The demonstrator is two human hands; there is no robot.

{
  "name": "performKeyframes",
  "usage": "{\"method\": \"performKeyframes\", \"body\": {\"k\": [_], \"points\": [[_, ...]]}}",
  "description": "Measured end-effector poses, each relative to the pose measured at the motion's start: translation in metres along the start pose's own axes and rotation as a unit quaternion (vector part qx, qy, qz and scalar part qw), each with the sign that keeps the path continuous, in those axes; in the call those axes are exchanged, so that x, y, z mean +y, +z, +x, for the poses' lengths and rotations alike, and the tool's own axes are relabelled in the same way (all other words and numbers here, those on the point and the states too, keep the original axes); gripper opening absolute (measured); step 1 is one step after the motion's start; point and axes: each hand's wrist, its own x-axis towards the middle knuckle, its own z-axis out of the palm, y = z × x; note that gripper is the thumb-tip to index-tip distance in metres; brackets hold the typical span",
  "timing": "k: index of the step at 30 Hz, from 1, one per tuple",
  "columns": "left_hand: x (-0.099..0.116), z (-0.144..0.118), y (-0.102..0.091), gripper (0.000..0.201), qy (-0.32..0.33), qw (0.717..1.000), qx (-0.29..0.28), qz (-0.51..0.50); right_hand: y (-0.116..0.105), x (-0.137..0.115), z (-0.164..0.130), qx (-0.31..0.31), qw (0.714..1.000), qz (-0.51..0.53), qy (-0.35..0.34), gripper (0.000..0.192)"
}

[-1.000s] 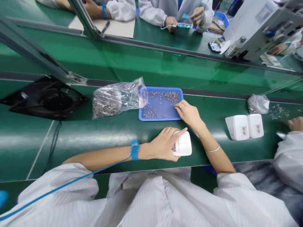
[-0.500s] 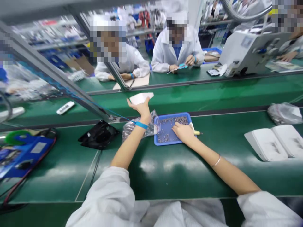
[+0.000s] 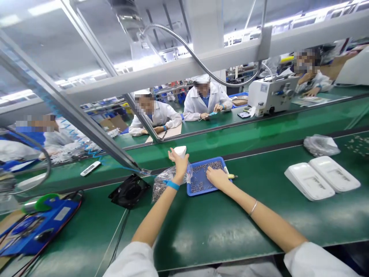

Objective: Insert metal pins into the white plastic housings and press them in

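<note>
My left hand reaches forward over the green belt and holds a white plastic casing above the far side of the workbench. A blue strap sits on that wrist. My right hand rests on the blue tray of small metal screws, fingers curled down among them; whether it holds any screw is hidden. A yellow-tipped tool lies just right of that hand. A clear bag of screws lies left of the tray, under my left forearm.
Two white casings lie at right, with another plastic bag behind them. A black fan and a blue fixture sit at left. A slanted metal frame post crosses left. Other workers sit across the belt.
My left hand lifted the white casing from the near table edge and carried it forward over the belt. My head tilted up. The right hand stayed at the tray.
</note>
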Motion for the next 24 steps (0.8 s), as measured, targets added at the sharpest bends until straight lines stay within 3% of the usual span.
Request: {"method": "performKeyframes", "body": {"k": [3,7,10,14,24], "points": [[0.01,-0.051,-0.007,0.08,0.056,0.998,0.003,0.012,-0.001,-0.001,0.0,0.003,1.0,-0.002,0.005,0.032],[0.008,-0.113,-0.018,0.077,0.17,0.985,-0.019,0.025,-0.002,0.0,-0.002,0.01,1.0,0.009,-0.006,0.032],[-0.001,-0.139,-0.02,0.074,0.25,0.967,-0.037,0.036,-0.003,0.0,-0.005,0.017,1.0,0.018,-0.008,0.031],[-0.006,-0.148,-0.017,0.069,0.3,0.95,-0.066,0.05,-0.005,-0.001,-0.006,0.028,0.999,0.025,-0.008,0.027],[0.009,-0.153,-0.022,0.063,0.282,0.949,-0.121,0.075,-0.005,0.0,-0.007,0.022,1.0,0.007,-0.017,0.025]]}}
